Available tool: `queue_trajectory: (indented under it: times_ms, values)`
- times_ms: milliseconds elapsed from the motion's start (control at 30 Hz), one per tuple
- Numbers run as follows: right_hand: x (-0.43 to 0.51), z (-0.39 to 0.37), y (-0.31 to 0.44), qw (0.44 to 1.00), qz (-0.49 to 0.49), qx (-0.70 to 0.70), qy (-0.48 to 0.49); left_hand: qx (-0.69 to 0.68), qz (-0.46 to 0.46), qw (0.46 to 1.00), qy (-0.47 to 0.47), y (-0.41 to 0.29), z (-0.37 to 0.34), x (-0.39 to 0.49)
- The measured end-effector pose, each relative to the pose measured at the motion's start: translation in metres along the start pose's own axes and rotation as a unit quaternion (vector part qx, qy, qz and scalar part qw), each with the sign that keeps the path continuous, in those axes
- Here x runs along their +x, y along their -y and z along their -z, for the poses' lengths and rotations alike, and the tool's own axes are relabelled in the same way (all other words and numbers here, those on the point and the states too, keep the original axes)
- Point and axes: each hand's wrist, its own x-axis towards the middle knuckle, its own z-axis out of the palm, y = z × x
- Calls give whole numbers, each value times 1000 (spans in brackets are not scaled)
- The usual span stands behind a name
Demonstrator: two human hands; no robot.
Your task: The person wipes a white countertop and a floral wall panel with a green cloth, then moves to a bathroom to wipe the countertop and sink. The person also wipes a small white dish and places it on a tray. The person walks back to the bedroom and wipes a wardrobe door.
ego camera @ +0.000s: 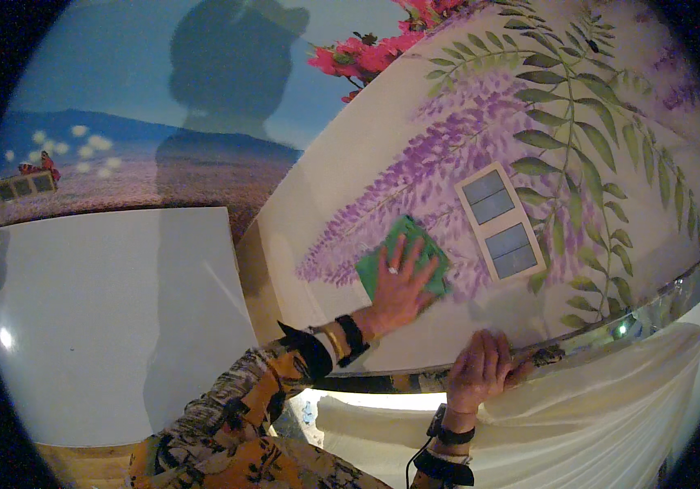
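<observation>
My left hand (pixel 397 278) lies with fingers spread on a green cloth (pixel 371 272), pressing it flat against a pale wall panel (pixel 301 208) painted with purple wisteria (pixel 411 165) and green leaves. A ring shows on one finger. My right hand (pixel 478 370) is at the panel's lower, shiny edge strip (pixel 649 321), its fingers curled against the border. Whether it grips the strip cannot be told. Just right of the cloth, a double switch or socket plate (pixel 501 221) in a cream frame is set into the panel.
A white flat-topped surface (pixel 105 324) stands at left, below a lavender-field mural (pixel 99 177) with another plate (pixel 27 185). Red flowers (pixel 368 55) show at the top. Pale draped fabric (pixel 570 415) hangs below the shiny edge. A cord (pixel 411 461) runs from my right wristband.
</observation>
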Motion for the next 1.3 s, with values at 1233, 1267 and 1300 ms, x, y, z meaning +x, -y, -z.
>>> queue_trajectory:
  times_ms: [1233, 1267, 1300]
  values:
    - [-4, -5, -1, 999, 2, 46, 5, -11, -56, 998, 10, 3, 7, 28]
    - [-4, -4, -1, 999, 13, 44, 11, -16, -93, 995, 23, -1, 9, 19]
    - [-3, -3, -1, 999, 21, 40, 17, -36, -107, 993, 28, -2, 10, 15]
